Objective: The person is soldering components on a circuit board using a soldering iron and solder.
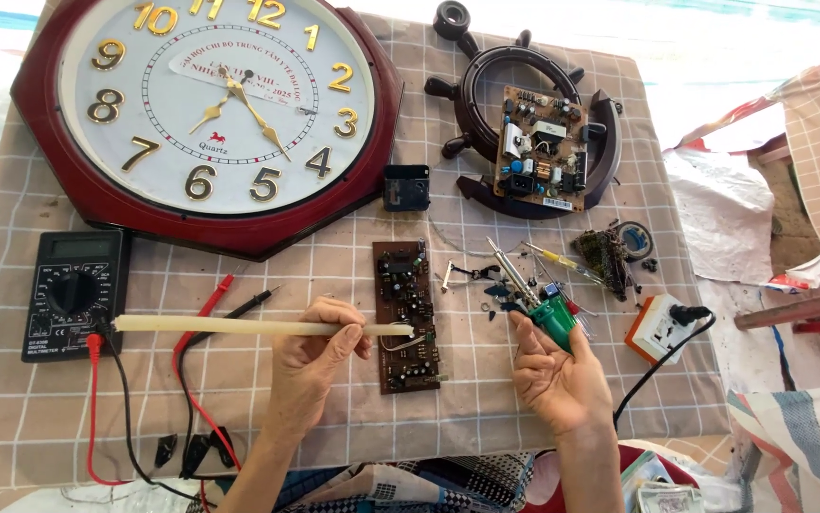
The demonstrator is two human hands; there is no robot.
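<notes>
checkered cloth (334, 418) covered the work surface, with a black multimeter (75, 294) at the left. the left hand (310, 366) pinched a pale stick (239, 326), its tip touching the brown circuit board (406, 313). the right hand (557, 375) gripped a green-handled soldering iron (531, 299), tip off the board. the soldering seemed unfinished.
</notes>
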